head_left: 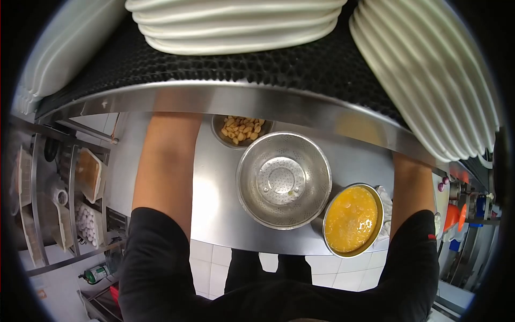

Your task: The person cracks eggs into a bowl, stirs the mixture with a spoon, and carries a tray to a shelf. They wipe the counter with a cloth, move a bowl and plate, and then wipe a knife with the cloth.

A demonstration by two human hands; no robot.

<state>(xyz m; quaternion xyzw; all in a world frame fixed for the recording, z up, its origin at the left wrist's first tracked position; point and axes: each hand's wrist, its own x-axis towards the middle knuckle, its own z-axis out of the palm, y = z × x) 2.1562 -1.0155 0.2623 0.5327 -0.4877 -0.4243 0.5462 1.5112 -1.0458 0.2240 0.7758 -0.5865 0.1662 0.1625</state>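
Observation:
Both my forearms reach forward beneath a metal-edged shelf, which hides my left hand and my right hand; what they hold or touch does not show. Between the arms, a perforated metal colander [247, 188] stands on the steel counter [214, 214], with a small greenish scrap on its bottom. Behind it, partly under the shelf, is a metal bowl of pale tan, nut-like pieces [241, 129]. Nearer my right arm, a round metal container [382, 214] holds a bubbly yellow-orange liquid [351, 219] like beaten egg. A crumpled greyish cloth [385, 214] lies beside it.
The shelf edge [241, 96] crosses above the counter. On the shelf's black mat [257, 67] stand stacks of white plates [241, 27]. At left, a rack [75, 204] carries trays, one with eggs [88, 222]. Orange items [453, 217] are at far right.

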